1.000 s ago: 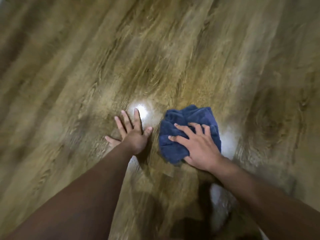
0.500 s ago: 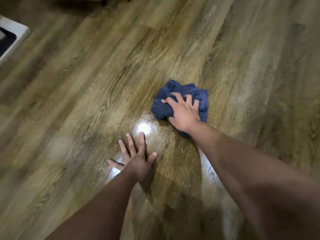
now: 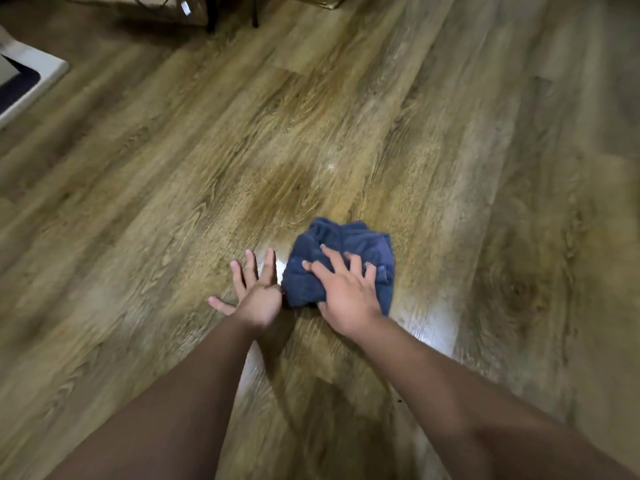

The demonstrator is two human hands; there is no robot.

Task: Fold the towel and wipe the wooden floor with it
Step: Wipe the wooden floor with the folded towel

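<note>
A bunched dark blue towel (image 3: 349,242) lies on the wooden floor (image 3: 311,133) just right of centre. My right hand (image 3: 343,292) presses down on the towel's near half, fingers spread and curled into the cloth. My left hand (image 3: 254,292) rests flat on the floor with fingers apart, its thumb side right beside the towel's left edge. Both forearms reach in from the bottom of the view.
A white-edged mat or tray with a dark centre (image 3: 31,77) sits at the far left. Dark furniture legs (image 3: 211,15) and boxes stand along the top edge. A shiny wet-looking streak (image 3: 426,327) shows on the planks near the towel.
My right hand has pulled the towel back toward me, beside my left hand, after pushing it farther away half a second ago. The left hand stays planted on the floor.
</note>
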